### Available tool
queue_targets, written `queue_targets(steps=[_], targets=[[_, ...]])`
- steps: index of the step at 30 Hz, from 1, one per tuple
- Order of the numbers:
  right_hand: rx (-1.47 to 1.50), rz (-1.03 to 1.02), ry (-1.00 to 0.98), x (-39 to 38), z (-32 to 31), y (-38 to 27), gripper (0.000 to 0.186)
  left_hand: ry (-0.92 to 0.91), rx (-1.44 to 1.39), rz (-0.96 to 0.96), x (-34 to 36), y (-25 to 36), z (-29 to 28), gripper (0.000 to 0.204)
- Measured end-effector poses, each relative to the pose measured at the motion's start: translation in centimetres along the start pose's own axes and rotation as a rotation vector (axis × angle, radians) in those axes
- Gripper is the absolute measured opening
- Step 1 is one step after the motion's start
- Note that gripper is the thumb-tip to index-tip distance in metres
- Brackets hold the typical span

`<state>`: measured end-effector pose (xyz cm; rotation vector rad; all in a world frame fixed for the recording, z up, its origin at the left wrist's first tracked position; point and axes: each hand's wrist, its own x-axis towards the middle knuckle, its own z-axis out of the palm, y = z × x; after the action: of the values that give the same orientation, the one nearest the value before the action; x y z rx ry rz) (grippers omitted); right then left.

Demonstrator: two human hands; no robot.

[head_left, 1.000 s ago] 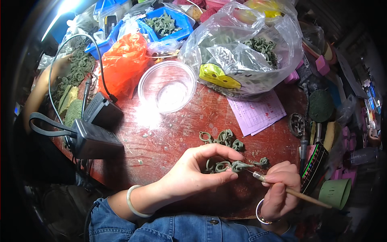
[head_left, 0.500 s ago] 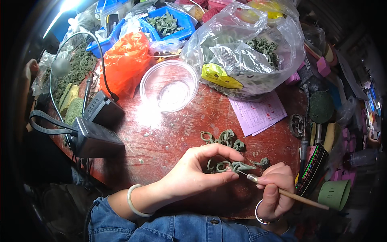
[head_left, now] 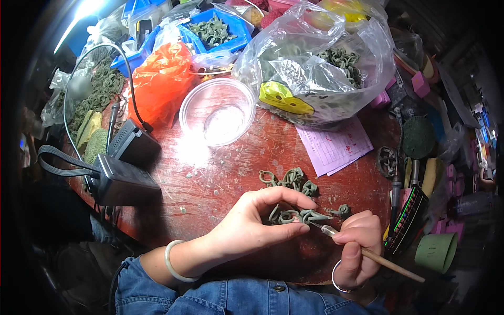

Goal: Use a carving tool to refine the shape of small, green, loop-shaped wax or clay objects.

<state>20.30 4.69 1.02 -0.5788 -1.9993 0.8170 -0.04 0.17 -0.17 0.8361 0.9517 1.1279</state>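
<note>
My left hand [head_left: 244, 220] curls its thumb and fingers around a dull green looped piece [head_left: 310, 216], apparently a moulded wax part. Its small curled end sticks out to the right of the fingertips. My right hand [head_left: 359, 241] grips a needle tool [head_left: 394, 263] with a wooden handle and a metal collar. The tool's thin tip reaches the piece by my left thumb; whether it touches cannot be made out. Just beyond my left fingers, more green looped pieces [head_left: 292, 181] lie on the red table [head_left: 210, 186].
A clear round tub [head_left: 184, 118] stands mid-table. Behind are an orange bag [head_left: 160, 84], a blue tray [head_left: 241, 39] and a clear bag [head_left: 310, 79] holding green pieces. Pink slips [head_left: 336, 147] lie right. Black boxes [head_left: 126, 181] stand left; a green cup [head_left: 436, 252] sits far right.
The tool's rear end has dipped slightly toward me, its tip staying by the green piece. My left hand keeps its hold almost unmoved.
</note>
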Motion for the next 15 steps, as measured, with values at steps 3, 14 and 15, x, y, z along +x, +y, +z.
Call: queue_targets(steps=[3,14,15], targets=[[-0.031,-0.033,-0.006,-0.01,0.14,-0.05,0.014,-0.006,0.016,0.029,-0.02,-0.13,-0.05,0.031],[-0.037,-0.029,-0.006,-0.07,0.42,-0.26,0.014,0.035,0.081,-0.031,-0.13,0.19,0.03,0.030],[-0.042,-0.043,-0.001,-0.09,0.34,-0.28,0.014,0.036,0.110,-0.004,-0.11,0.09,0.07,0.030]])
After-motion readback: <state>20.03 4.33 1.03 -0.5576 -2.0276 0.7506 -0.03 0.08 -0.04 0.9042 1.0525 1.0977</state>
